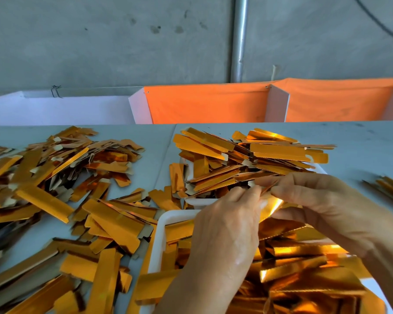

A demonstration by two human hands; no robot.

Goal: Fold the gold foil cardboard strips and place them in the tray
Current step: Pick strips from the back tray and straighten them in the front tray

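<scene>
The person's left hand [225, 225] and right hand [322, 200] meet over the near white plastic tray [160, 236], both gripping one shiny gold foil cardboard strip [273, 206]. The left hand's fingers are curled down over the strip's left end, while the right hand pinches its right part between thumb and curled fingers. The strip is bent between them, its bright foil face catching the light just above the tray.

The near tray is heaped with gold foil strips [300, 268] lying at mixed angles, some overhanging its rim. Just beyond it a second white tray [200, 201] carries a tall mound of long gold strips [254, 159], several jutting past its edges.

On the pale grey tabletop [361, 141], a wide loose pile of gold strips [61, 196] spreads across the left side, some showing their plain brown cardboard backs. A few more strips [388, 189] lie at the right edge, well apart from the trays.

Behind the tabletop stand white partition boards [278, 105] draped with orange cloth [209, 103], against a grey concrete wall [100, 41] with a vertical metal pipe [239, 39].
</scene>
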